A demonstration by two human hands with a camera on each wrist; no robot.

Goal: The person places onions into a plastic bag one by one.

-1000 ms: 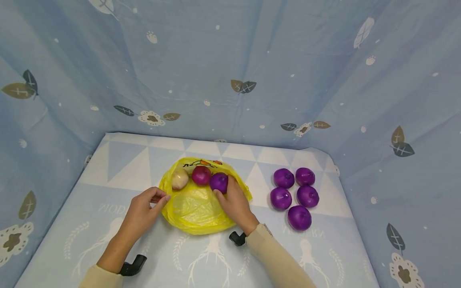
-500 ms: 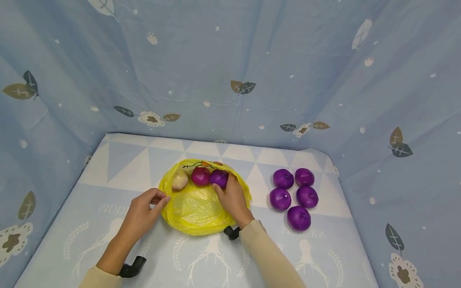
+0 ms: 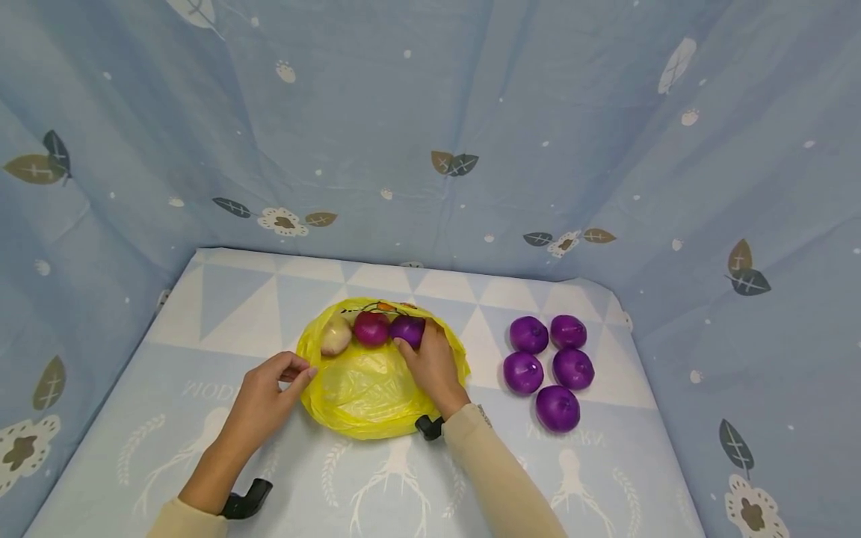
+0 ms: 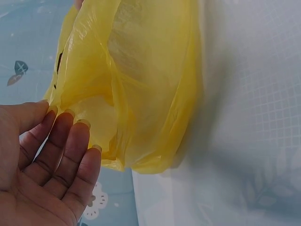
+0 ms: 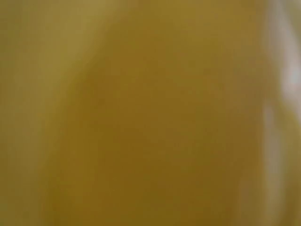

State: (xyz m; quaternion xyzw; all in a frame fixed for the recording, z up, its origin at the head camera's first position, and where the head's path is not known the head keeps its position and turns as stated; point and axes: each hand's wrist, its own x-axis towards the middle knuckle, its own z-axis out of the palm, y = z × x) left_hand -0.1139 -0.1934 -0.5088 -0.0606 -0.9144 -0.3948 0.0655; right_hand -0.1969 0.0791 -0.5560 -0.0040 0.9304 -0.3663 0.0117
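Note:
A yellow plastic bag (image 3: 370, 385) lies with its mouth spread wide on the table. My left hand (image 3: 272, 388) pinches its left rim between thumb and fingertips, as the left wrist view also shows with the hand (image 4: 56, 160) at the bag's edge (image 4: 94, 70). Inside the bag, my right hand (image 3: 433, 366) grips a purple onion (image 3: 406, 330), thumb in front and fingers behind. Left of it sit a reddish onion (image 3: 371, 329) and a pale, cream-coloured round vegetable (image 3: 336, 335). Blurred yellow plastic (image 5: 150, 113) fills the right wrist view.
Several more purple onions (image 3: 557, 408) are grouped on the table to the right of the bag. Black wrist-camera mounts (image 3: 247, 499) stick out from both wrists. A patterned cloth covers the table (image 3: 222, 373), and blue curtains (image 3: 430, 134) enclose the back and sides.
My right hand has moved slightly forward and left with the purple onion, deeper towards the bag's back wall. The reddish onion has shifted a little left. My left hand has stayed put.

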